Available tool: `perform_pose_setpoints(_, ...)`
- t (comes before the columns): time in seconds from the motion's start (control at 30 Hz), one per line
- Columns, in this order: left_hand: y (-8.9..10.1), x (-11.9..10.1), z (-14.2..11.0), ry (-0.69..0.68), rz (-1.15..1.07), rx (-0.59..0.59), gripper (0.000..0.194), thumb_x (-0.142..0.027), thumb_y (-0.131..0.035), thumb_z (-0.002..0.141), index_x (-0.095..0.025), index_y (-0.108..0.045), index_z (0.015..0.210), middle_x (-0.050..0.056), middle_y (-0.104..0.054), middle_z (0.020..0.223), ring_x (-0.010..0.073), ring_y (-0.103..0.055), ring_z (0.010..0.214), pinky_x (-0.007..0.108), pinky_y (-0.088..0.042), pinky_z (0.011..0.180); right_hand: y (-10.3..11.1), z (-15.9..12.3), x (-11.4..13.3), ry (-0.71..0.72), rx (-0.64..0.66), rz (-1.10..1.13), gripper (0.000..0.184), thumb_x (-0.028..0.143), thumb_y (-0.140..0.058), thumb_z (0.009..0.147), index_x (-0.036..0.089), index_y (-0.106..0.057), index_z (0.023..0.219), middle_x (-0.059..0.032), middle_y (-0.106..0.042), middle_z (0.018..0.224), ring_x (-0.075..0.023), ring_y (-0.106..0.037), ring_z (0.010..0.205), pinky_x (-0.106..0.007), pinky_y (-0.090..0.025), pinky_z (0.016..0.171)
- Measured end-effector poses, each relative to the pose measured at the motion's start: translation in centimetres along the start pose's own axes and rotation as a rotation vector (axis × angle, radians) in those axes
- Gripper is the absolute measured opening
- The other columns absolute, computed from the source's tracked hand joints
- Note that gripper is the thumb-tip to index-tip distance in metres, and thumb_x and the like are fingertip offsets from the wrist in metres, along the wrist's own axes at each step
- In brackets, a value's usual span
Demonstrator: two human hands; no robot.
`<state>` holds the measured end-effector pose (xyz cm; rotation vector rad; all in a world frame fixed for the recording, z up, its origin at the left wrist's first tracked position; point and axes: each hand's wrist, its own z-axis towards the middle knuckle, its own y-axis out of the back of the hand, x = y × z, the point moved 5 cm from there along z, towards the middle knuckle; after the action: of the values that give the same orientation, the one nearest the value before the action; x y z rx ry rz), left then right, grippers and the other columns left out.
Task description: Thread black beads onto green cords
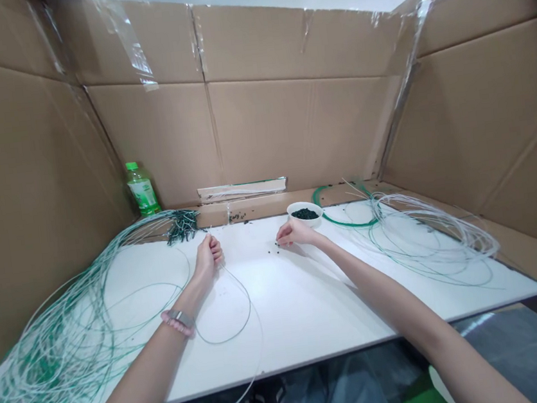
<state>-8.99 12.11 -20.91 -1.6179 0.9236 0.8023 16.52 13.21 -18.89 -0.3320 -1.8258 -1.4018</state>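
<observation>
My left hand (208,255) is closed in a fist on thin wires; their tips poke out above the fingers. A pale wire loop (250,307) hangs from it across the white table (305,317) and over the front edge. My right hand (293,232) is pinched, fingertips low over the tabletop, beside a few small dark pieces (277,251). Whether a piece is between its fingers is too small to make out. Just behind the right hand stands a white bowl (319,219) of dark green pieces.
Green and white wires (58,355) lie heaped at left, their dark ends (183,225) bunched behind my left hand. Coiled pale wires (466,237) and a green coil (348,223) lie at right. A green bottle (142,190) stands back left. Cardboard walls (260,125) enclose the table.
</observation>
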Motion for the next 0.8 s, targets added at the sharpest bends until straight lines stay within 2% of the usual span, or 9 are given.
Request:
perform_pose_setpoints(0.2, 0.03, -0.04, 0.05, 0.005, -0.01, 0.0, 0.032, -0.037, -0.051, 0.09, -0.013, -0.056, 0.11, 0.007, -0.06, 0.099, 0.014, -0.06, 0.081, 0.031, -0.053, 0.069, 0.05, 0.12, -0.89, -0.001, 0.014, 0.049, 0.025, 0.032, -0.055, 0.09, 0.012, -0.058, 0.105, -0.0048, -0.062, 0.097, -0.0125, -0.061, 0.08, -0.029, -0.054, 0.07)
perform_pose_setpoints(0.5, 0.02, 0.01, -0.15, 0.007, -0.02, 0.0, 0.029, -0.038, -0.05, 0.091, -0.012, -0.057, 0.102, 0.003, -0.059, 0.084, 0.0085, -0.056, 0.064, 0.022, -0.049, 0.054, -0.11, -0.06, -0.89, 0.001, 0.015, 0.083, 0.027, 0.033, -0.055, 0.09, 0.013, -0.058, 0.107, -0.0056, -0.061, 0.101, -0.0139, -0.061, 0.084, -0.032, -0.054, 0.073)
perform_pose_setpoints(0.8, 0.17, 0.04, -0.01, 0.01, -0.01, 0.008, 0.03, -0.039, -0.049, 0.091, -0.012, -0.057, 0.101, 0.002, -0.059, 0.083, 0.0084, -0.055, 0.063, 0.022, -0.048, 0.054, -0.05, -0.27, -1.05, -0.012, -0.027, 0.063, 0.025, 0.033, -0.055, 0.09, 0.013, -0.058, 0.105, -0.005, -0.062, 0.098, -0.0128, -0.061, 0.081, -0.03, -0.054, 0.07)
